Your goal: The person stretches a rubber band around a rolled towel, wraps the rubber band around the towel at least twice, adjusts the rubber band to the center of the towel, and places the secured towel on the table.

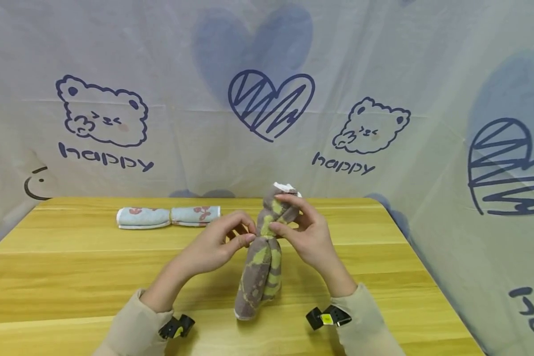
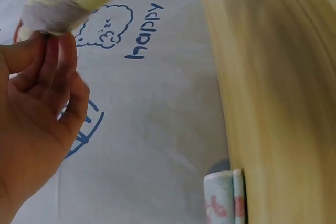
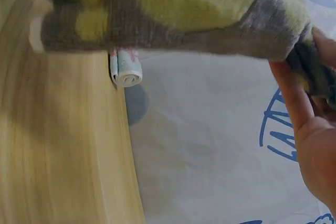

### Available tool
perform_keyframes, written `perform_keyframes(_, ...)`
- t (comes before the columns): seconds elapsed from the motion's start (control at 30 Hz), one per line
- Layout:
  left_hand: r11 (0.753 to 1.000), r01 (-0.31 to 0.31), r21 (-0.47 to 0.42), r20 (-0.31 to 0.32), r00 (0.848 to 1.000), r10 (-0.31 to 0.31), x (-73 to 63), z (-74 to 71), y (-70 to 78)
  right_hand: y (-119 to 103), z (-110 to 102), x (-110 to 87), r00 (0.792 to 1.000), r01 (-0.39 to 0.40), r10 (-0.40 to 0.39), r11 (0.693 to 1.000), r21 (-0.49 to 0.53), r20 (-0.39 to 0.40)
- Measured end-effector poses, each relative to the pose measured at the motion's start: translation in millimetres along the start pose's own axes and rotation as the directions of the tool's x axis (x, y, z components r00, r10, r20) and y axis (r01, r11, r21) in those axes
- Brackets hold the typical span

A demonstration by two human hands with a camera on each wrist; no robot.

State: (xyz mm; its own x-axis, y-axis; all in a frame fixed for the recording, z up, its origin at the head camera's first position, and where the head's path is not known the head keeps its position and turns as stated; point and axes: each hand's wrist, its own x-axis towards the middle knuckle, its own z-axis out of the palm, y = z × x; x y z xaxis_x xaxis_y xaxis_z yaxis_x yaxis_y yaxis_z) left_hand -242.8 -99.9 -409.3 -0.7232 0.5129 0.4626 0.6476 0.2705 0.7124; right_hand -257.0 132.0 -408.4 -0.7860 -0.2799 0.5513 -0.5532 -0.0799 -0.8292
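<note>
A rolled grey-purple and yellow-green towel (image 1: 254, 277) is held upright and tilted over the table, drawn in narrow at its middle. My right hand (image 1: 309, 235) grips its upper part between thumb and fingers, and the towel's white edge shows above them. At the narrow middle, my left hand (image 1: 222, 242) pinches the towel's left side with thumb and fingertips. In the left wrist view the left fingertips (image 2: 65, 43) are right at the towel's underside. From the right wrist, the lower half of the towel (image 3: 184, 14) stretches away from the right hand (image 3: 320, 145).
A second rolled towel (image 1: 144, 218), light blue with pink prints and cinched at its middle by a thin band (image 1: 170, 216), lies at the back left of the wooden table (image 1: 84, 277). A white cloth (image 1: 182, 128) printed with bears and hearts hangs behind and to the right.
</note>
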Motion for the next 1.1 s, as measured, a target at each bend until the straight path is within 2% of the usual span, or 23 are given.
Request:
perform_keyframes(0.07,0.994,-0.067,0.086,-0.071,0.995,0.073,0.7,0.2,1.7,0.6,0.7,0.4,1.0,-0.016,0.016,1.0,-0.026,-0.024)
perform_keyframes(0.13,0.971,-0.149,0.184,-0.13,0.976,0.175,2.0,1.6,4.3,1.1,1.2,0.8,0.999,-0.023,0.022,0.999,-0.039,-0.042)
perform_keyframes(0.23,0.903,-0.259,0.342,-0.18,0.925,0.334,4.7,5.4,7.4,1.6,2.4,0.9,0.998,-0.021,0.018,0.998,-0.051,-0.058)
perform_keyframes(0.33,0.836,-0.309,0.454,-0.208,0.876,0.436,6.3,9.3,7.7,2.2,4.5,0.7,0.998,-0.003,-0.001,0.998,-0.057,-0.068)
perform_keyframes(0.43,0.802,-0.317,0.507,-0.221,0.851,0.476,6.4,11.6,7.8,2.2,7.6,0.1,0.996,0.015,-0.021,0.998,-0.068,-0.085)
perform_keyframes(0.6,0.741,-0.315,0.593,-0.19,0.84,0.509,6.9,14.5,6.6,-1.0,14.1,-1.3,0.988,-0.027,0.018,0.998,-0.059,-0.156)
perform_keyframes(0.67,0.725,-0.311,0.614,-0.192,0.832,0.52,8.5,16.6,5.1,-2.9,15.4,-2.2,0.981,-0.055,0.047,0.998,-0.04,-0.188)
perform_keyframes(0.73,0.722,-0.306,0.621,-0.21,0.822,0.529,9.5,18.1,3.4,-3.9,16.7,-2.8,0.975,-0.071,0.064,0.997,-0.026,-0.214)
perform_keyframes(0.83,0.74,-0.3,0.602,-0.24,0.816,0.526,10.6,20.0,0.6,-4.4,18.2,-3.4,0.969,-0.075,0.07,0.997,-0.012,-0.238)
perform_keyframes(0.93,0.754,-0.284,0.592,-0.237,0.833,0.5,10.4,23.6,-2.6,-3.4,19.1,-3.8,0.961,-0.09,0.087,0.996,-0.001,-0.261)
perform_keyframes(1.0,0.763,-0.257,0.593,-0.225,0.857,0.463,9.6,27.0,-3.8,-2.6,19.5,-3.7,0.957,-0.106,0.102,0.994,-0.001,-0.271)
perform_keyframes(1.1,0.769,-0.202,0.606,-0.186,0.904,0.384,8.8,32.5,-3.8,-1.0,19.4,-3.2,0.955,-0.114,0.104,0.993,-0.022,-0.277)
